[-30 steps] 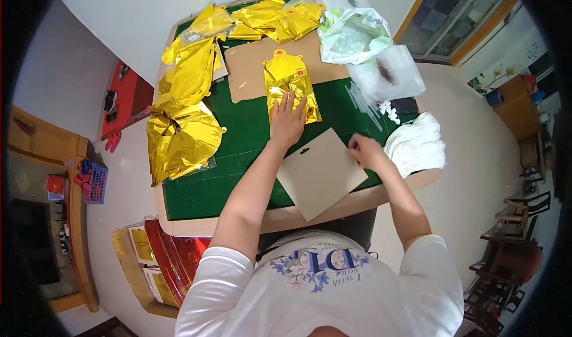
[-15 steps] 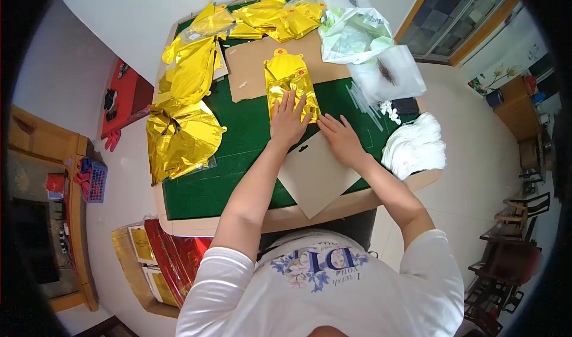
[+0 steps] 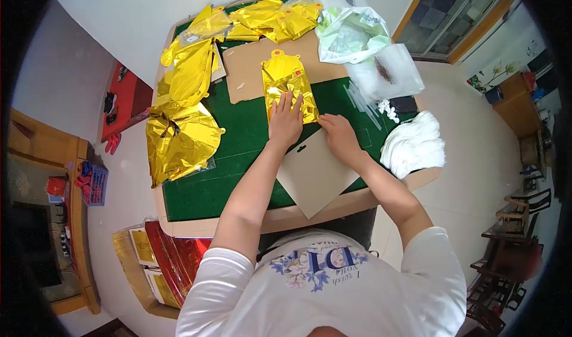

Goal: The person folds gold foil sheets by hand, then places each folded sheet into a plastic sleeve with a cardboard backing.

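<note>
A folded gold foil balloon (image 3: 285,69) with small red dots lies in the middle of the green-topped table. My left hand (image 3: 286,122) presses flat on its near part, fingers stretched out. At the foil's near right corner, my right hand (image 3: 341,136) has its fingers drawn together, and the thumb and fingertips pinch the edge. Under both wrists and closer to me is a grey-beige card sheet (image 3: 316,173) with a small hanger slot, its corner pointing toward me.
More gold foil balloons (image 3: 185,128) line the table's left and far edges. Brown cardboard (image 3: 244,69) lies beyond the foil. To the right are a plastic bag (image 3: 351,39), clear sleeves (image 3: 393,69), thin clear sticks (image 3: 363,108) and a white string bundle (image 3: 414,143).
My right hand's fingers, spread beside the foil before, have curled in at its near right corner. My left hand has barely moved on the foil.
</note>
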The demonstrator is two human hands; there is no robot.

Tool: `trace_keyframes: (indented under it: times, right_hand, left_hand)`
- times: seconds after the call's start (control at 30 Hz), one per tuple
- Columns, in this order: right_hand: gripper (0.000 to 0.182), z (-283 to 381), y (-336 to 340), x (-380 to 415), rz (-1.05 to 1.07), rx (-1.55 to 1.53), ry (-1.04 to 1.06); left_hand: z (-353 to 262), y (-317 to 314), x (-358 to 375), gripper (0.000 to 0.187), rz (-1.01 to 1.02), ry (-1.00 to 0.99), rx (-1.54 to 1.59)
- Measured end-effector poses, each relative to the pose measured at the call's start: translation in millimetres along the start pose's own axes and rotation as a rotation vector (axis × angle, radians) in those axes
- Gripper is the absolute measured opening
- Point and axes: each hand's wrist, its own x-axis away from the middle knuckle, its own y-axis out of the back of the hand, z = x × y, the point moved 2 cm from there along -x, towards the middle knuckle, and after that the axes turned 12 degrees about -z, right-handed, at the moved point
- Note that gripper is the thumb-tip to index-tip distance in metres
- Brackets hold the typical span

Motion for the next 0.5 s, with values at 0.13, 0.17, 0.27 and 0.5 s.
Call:
trace_keyframes:
  times: [0.13, 0.17, 0.27, 0.5]
  right_hand:
    - [0.018, -17.8, -12.7, -28.5, -0.080, -0.321, -0.408]
    - [0.018, -21.9, -15.2, -36.6, -0.081, -0.322, -0.413]
    - [0.018, -31.1, -27.2, -51.0, 0.150, -0.334, -0.585]
    - [0.025, -35.8, -45.2, -49.2, 0.077, -0.138, -0.609]
  left_hand:
    - [0.5, 0.4, 0.0, 0.047, 0.013, 0.002, 0.001]
    - [-0.3, 0.3, 0.5, 0.047, 0.016, -0.001, 0.001]
    - [-0.8, 2.8, -2.8, 0.049, 0.019, 0.010, 0.018]
    - [-2.7, 7.6, -1.5, 0.055, 0.035, 0.025, 0.020]
